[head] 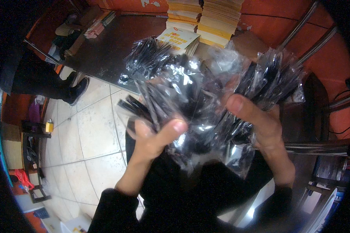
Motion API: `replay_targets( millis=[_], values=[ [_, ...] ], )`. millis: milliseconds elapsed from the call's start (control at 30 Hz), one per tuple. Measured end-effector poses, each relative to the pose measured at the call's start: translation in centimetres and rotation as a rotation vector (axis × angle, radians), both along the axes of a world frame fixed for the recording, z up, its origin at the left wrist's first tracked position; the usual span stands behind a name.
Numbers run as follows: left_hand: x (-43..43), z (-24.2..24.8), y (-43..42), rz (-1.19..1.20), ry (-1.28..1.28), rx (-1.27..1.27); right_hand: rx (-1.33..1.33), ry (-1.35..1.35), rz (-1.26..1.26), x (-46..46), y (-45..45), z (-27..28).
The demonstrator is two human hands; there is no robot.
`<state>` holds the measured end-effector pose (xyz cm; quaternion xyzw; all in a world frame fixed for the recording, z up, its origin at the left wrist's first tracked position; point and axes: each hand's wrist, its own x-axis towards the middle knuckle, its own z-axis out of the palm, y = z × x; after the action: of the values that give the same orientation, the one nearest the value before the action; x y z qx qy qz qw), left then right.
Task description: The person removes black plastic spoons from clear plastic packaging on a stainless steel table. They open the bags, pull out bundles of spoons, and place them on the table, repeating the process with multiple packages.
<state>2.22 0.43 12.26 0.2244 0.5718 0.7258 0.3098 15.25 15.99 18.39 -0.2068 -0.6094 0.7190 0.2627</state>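
My left hand (156, 138) grips a few clear plastic packets (151, 109) with slim black items inside, possibly disposable cutlery. On the other side, my right hand (258, 122) is closed around a thick bundle of similar packets (265, 75), which fans out past its fingers. Between the hands, more shiny packets (192, 87) bunch together above my lap; motion blur and glare hide their exact contents. Another heap of packets (147, 56) lies beyond on the edge of a dark tabletop (105, 46).
Tall stacks of yellow and white flat card boxes (218, 20) stand against the red wall (268, 26). At left, a person's dark-clothed leg and shoe (78, 91) rest on the white tile floor (84, 131). A metal bar (318, 148) runs along the right.
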Motion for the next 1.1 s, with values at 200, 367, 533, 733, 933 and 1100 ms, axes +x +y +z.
replay_targets(
  millis=[200,367,533,733,933,1100],
  values=[
    [-0.1,0.0,-0.1,0.047,-0.301,0.139,-0.081,0.056,-0.106,0.1,0.0,0.6],
    [-0.2,0.4,-0.1,0.063,-0.081,-0.033,0.067,0.235,-0.06,0.2,0.5,0.4],
    [0.1,0.1,0.6,0.043,0.26,0.036,0.369,-0.022,0.017,0.3,0.3,-1.1],
    [-0.1,-0.7,0.6,-0.019,0.154,0.181,0.789,-0.053,-0.025,0.0,-0.3,-1.1],
    [-0.3,-0.3,-0.2,-0.038,-0.215,0.207,0.421,-0.067,0.095,0.3,1.1,0.6],
    [-0.2,0.0,-0.6,0.009,-0.127,0.088,0.121,-0.001,0.013,0.1,0.7,0.1]
  ],
)
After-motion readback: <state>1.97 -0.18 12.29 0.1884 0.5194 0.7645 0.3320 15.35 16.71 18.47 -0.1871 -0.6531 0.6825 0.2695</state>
